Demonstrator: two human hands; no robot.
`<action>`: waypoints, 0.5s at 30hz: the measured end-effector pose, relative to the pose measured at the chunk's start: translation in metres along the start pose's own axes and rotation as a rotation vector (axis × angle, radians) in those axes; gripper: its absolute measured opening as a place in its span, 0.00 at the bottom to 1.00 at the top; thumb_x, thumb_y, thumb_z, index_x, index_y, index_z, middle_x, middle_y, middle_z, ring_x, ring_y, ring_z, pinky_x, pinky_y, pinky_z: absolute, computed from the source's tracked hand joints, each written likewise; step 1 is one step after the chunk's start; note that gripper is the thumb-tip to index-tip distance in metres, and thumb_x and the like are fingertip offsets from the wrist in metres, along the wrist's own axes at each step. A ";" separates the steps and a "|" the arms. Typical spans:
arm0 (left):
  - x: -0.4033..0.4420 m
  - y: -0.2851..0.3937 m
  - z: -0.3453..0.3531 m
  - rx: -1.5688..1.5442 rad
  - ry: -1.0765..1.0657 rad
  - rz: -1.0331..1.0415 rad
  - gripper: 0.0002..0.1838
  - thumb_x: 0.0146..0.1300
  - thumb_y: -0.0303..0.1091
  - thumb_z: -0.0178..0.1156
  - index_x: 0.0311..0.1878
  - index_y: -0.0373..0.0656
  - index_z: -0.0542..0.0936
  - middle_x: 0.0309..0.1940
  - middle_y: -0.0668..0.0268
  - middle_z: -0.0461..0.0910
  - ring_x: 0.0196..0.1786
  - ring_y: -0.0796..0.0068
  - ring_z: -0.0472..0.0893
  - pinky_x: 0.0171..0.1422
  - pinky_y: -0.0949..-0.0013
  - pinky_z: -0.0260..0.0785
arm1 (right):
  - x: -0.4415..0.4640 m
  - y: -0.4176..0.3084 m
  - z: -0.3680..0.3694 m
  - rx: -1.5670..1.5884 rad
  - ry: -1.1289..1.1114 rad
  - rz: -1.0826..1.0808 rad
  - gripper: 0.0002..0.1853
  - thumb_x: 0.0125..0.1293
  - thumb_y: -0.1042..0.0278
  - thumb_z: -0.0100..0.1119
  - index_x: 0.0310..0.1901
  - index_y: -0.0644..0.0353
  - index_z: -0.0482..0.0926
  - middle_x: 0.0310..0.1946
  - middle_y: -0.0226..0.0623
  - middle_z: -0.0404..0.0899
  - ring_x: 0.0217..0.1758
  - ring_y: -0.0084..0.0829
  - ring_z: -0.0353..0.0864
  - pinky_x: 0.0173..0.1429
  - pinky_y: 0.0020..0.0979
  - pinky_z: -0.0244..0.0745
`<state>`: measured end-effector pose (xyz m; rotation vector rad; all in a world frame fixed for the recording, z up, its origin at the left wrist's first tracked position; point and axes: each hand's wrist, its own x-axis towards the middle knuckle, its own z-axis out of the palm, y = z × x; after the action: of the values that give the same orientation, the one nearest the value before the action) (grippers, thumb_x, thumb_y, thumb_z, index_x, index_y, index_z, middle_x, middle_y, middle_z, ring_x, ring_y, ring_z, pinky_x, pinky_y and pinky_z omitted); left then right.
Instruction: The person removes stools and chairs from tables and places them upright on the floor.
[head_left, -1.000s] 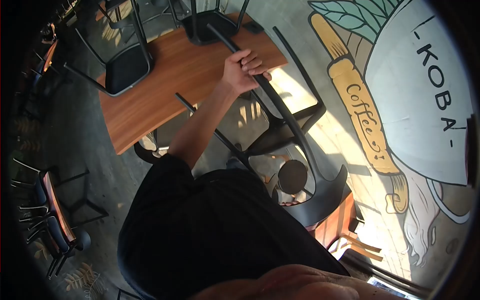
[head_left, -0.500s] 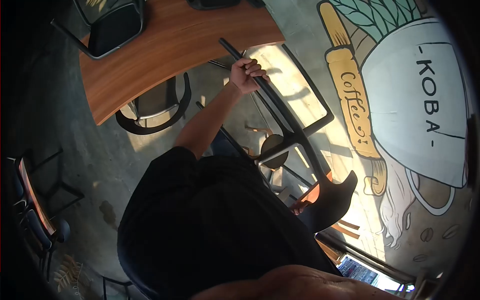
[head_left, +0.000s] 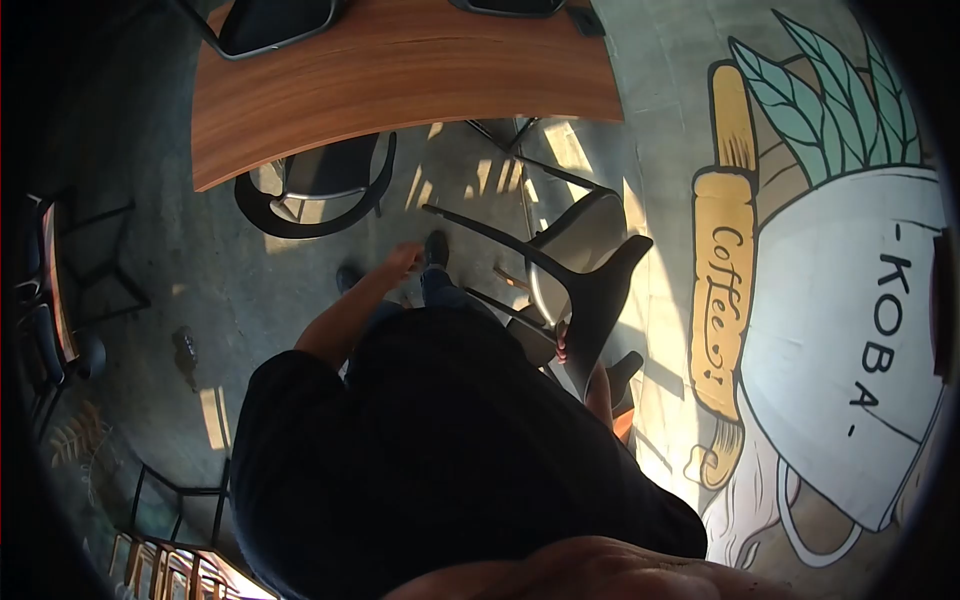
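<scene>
A black chair (head_left: pixel 598 300) with a curved backrest stands at my right side, its seat facing the wooden table. My right hand (head_left: pixel 562 343) has its fingers wrapped around the chair's backrest; part of this hand is hidden behind the chair. My left hand (head_left: pixel 404 260) hangs in front of my body, away from the chair, with nothing in it. Its fingers are loosely apart. Below it show my dark shoes (head_left: pixel 436 248) on the concrete floor.
A wooden table (head_left: pixel 400 90) lies ahead, with black chairs resting upside down or partly seen on top. Another curved-back chair (head_left: pixel 315 205) is tucked at its near edge. A wall with a painted coffee cup (head_left: pixel 850 300) runs along the right. More furniture (head_left: pixel 50 290) stands at left.
The chair has gone from raised and tilted, with its legs showing, to seat up and lower. My left hand has let go of it and moved down and left.
</scene>
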<state>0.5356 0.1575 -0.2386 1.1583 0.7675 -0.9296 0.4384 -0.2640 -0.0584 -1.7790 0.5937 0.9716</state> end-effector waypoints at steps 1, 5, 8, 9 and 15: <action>0.000 -0.011 -0.013 0.028 0.090 -0.003 0.21 0.59 0.52 0.54 0.48 0.49 0.76 0.36 0.71 0.77 0.34 0.75 0.73 0.42 0.64 0.62 | 0.024 -0.015 -0.003 -0.010 -0.061 -0.044 0.28 0.69 0.41 0.34 0.26 0.58 0.70 0.21 0.32 0.72 0.21 0.24 0.70 0.22 0.24 0.63; -0.019 -0.052 -0.052 0.008 0.398 0.319 0.13 0.60 0.37 0.53 0.44 0.42 0.78 0.33 0.65 0.78 0.33 0.75 0.77 0.35 0.71 0.68 | 0.084 -0.071 -0.002 0.105 -0.245 -0.100 0.29 0.69 0.42 0.35 0.22 0.59 0.69 0.17 0.30 0.68 0.21 0.22 0.69 0.23 0.24 0.63; -0.044 -0.054 -0.048 0.047 0.635 0.460 0.13 0.60 0.32 0.50 0.44 0.39 0.78 0.32 0.64 0.79 0.34 0.76 0.77 0.35 0.74 0.69 | 0.127 -0.095 0.015 -0.350 0.014 -0.234 0.34 0.66 0.37 0.37 0.33 0.66 0.77 0.26 0.48 0.77 0.33 0.42 0.79 0.39 0.38 0.72; -0.055 -0.053 -0.043 0.048 0.706 0.487 0.13 0.60 0.30 0.49 0.44 0.38 0.78 0.32 0.63 0.79 0.34 0.76 0.78 0.37 0.74 0.70 | 0.137 -0.111 0.019 -0.551 0.076 -0.362 0.36 0.65 0.36 0.37 0.38 0.68 0.79 0.31 0.55 0.80 0.40 0.50 0.80 0.47 0.43 0.72; -0.102 -0.078 -0.005 -0.063 0.688 0.429 0.14 0.59 0.30 0.49 0.45 0.38 0.77 0.31 0.63 0.80 0.33 0.77 0.78 0.37 0.74 0.70 | 0.231 -0.125 0.042 -0.849 -0.080 -0.241 0.38 0.63 0.33 0.37 0.38 0.66 0.82 0.39 0.60 0.78 0.48 0.55 0.76 0.55 0.47 0.68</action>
<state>0.4212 0.1726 -0.1821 1.5293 1.0250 -0.1309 0.6472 -0.1679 -0.1921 -2.4531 -0.1338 1.2111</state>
